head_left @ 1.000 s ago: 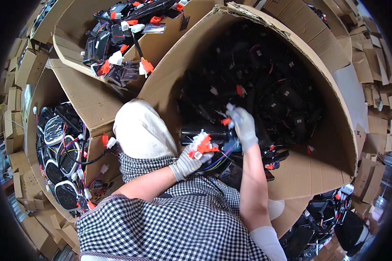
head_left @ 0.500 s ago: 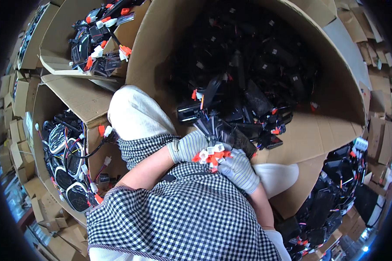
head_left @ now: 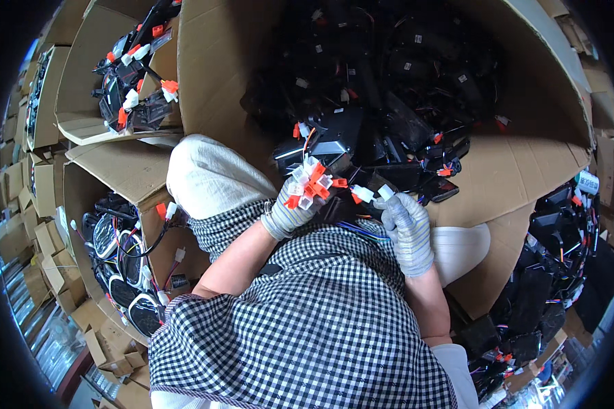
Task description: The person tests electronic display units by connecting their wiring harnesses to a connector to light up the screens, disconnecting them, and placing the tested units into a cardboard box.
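In a striped grey work glove, my left hand (head_left: 286, 217) is closed round a bunch of red and white wire connectors (head_left: 310, 183), held just above my lap. My right hand (head_left: 411, 238), gloved the same way, pinches a white plug (head_left: 386, 191) between thumb and fingertips. Beside that plug, a loose white connector (head_left: 363, 194) with a red end points toward it. Thin coloured wires (head_left: 363, 230) run below, between the two hands. Just beyond my left hand lies a black flat-cased unit (head_left: 327, 140) at the near edge of the pile.
A big open cardboard box (head_left: 205, 82) in front holds a heap of black units (head_left: 416, 75). Two smaller boxes stand at left, with wired black parts (head_left: 126, 85) and round-framed pieces (head_left: 123, 290). At right lie more black units (head_left: 546, 273). A cardboard flap (head_left: 512, 174) slopes near my right knee.
My hands have moved apart. The connector bunch now rests in the left hand, shifted left and up, while the right hand has moved right and pinches a white plug.
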`<state>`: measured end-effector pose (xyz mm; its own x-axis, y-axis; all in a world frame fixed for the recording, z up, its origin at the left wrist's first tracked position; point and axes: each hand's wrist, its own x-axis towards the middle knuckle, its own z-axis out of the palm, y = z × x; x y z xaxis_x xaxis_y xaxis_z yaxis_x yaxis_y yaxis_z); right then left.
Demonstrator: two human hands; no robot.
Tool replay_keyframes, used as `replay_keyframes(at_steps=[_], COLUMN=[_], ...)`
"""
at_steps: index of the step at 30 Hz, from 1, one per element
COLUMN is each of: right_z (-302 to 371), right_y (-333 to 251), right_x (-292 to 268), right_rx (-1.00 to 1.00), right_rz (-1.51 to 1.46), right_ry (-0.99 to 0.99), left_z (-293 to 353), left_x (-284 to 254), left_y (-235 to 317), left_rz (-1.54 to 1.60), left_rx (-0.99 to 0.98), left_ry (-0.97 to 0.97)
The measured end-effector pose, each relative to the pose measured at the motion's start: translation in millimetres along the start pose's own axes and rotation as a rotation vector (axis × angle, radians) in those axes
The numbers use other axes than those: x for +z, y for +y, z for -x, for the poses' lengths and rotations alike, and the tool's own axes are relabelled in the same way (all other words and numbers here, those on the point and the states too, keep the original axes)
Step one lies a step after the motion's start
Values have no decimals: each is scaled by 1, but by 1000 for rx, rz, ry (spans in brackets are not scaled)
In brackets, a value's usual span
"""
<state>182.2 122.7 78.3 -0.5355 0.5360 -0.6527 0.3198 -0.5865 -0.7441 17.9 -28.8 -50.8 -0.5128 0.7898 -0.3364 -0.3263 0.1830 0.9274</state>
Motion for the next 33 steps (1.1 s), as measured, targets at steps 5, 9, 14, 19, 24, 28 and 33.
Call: replay_keyframes(at_steps=[5, 9, 14, 19, 24, 28, 33], right_z=[-10, -10, -16, -17, -27, -24, -30], right_y=[16, 9, 17, 9, 18, 9, 15], right_x=[-11, -9, -13, -12, -24, -21, -2], right_rx=[-274, -43, -202, -180, -390, -466, -476], right_rz=[504, 195, 422, 397, 785, 949, 839], right_ry=[-56, -154, -127, -249, -215, -329, -384], left_z=[-8, -7, -6, -6, -7, -3, 2], left_x=[3, 2, 2, 3, 2, 16, 8], left_y=[44, 45, 33, 16, 54, 72, 62], left_rz=[-1015, -1050, -563, 40, -341, -141, -692], left_rx=[516, 589, 114, 73, 76, 119, 415], left_ry=[-99, -46, -54, -53, -391, -580, -465])
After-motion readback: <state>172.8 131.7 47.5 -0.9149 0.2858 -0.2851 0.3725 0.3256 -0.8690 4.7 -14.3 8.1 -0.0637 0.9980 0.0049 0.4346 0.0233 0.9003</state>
